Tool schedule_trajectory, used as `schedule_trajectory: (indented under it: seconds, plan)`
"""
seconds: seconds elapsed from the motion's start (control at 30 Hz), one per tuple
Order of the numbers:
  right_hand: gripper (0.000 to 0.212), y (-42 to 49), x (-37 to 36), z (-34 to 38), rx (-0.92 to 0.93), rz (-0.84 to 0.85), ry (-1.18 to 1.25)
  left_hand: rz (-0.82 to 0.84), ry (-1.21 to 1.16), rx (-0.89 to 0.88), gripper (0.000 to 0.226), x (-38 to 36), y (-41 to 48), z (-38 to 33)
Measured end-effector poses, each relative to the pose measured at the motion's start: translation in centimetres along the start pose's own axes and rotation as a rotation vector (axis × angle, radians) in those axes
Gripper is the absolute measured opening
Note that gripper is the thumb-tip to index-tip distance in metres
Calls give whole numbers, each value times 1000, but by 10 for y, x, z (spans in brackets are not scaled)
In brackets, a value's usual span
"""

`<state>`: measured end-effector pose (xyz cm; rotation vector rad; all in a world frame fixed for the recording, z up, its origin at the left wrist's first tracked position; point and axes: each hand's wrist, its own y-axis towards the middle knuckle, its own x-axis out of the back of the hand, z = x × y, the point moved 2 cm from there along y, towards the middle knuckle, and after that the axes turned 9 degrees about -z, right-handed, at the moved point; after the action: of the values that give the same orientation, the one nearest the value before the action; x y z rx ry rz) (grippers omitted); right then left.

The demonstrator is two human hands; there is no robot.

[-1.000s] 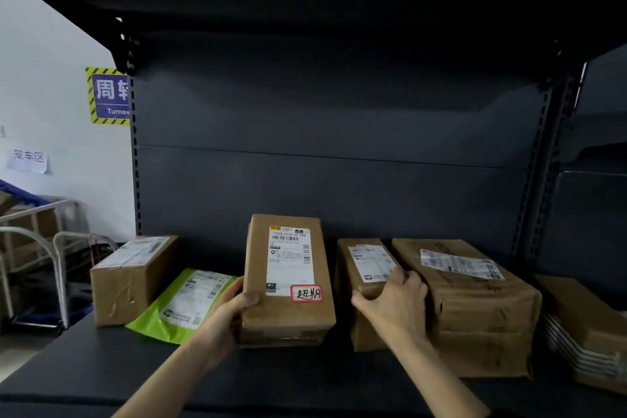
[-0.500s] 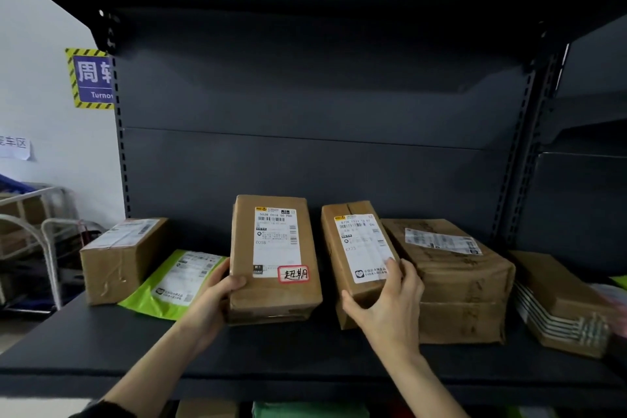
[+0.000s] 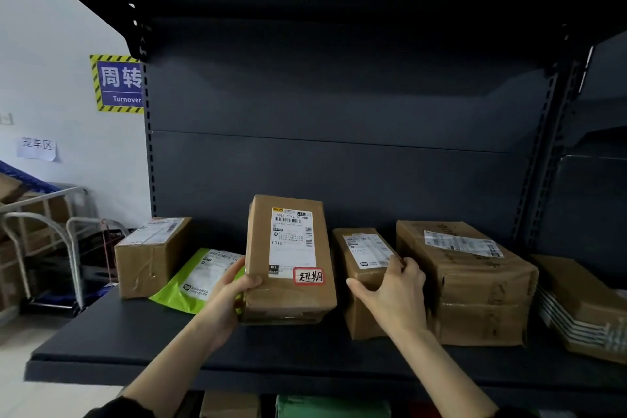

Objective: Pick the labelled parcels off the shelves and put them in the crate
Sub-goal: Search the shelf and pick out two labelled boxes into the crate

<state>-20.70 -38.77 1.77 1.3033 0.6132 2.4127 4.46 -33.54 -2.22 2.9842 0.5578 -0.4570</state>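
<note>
A brown parcel with a white shipping label and a red-framed handwritten sticker (image 3: 290,260) is tilted up off the dark shelf (image 3: 129,346), its near end raised. My left hand (image 3: 228,295) grips its lower left corner. To its right a smaller brown parcel (image 3: 364,276) with a white label rests on the shelf. My right hand (image 3: 393,295) is wrapped over that parcel's near top edge. No crate is in view.
A big taped box (image 3: 475,285) touches the small parcel's right side. Flat cartons (image 3: 583,309) lie at the far right. A green mailer (image 3: 196,278) and a brown box (image 3: 152,256) sit left. Metal trolleys (image 3: 44,241) stand by the wall.
The small parcel under my right hand, tipped up half a second ago, has dropped back flat. My left hand has kept the stickered parcel and tilted it up a little more.
</note>
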Motion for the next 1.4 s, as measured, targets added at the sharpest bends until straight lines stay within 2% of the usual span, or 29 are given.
schedule_trajectory:
  seconds: [0.1,0.33,0.6,0.73,0.8,0.87,1.03,1.1,1.4]
  plan:
    - [94,-3,3,3,29,22,-57,-10,22,8,106,5,3,-1]
    - [81,-13,23,-3,141,-45,-131,16,44,-5,95,9,10,-8]
    - [76,-21,54,-25,189,-99,-196,88,-70,-129,71,-8,12,-40]
    - [73,-14,74,-48,132,-137,-218,110,-97,-168,70,-29,1,-60]
    - [73,-9,82,-64,87,-138,-204,124,-105,-174,62,-45,-6,-66]
    - [70,-2,88,-82,33,-143,-159,142,-102,-174,53,-62,-14,-70]
    - [51,23,98,-136,-78,-156,-20,110,-59,-183,56,-97,-33,-72]
    - [52,39,102,-156,-119,-145,8,97,-53,-196,52,-109,-43,-74]
    - [60,106,95,-196,-275,140,328,-93,-56,-201,34,-178,-110,-53]
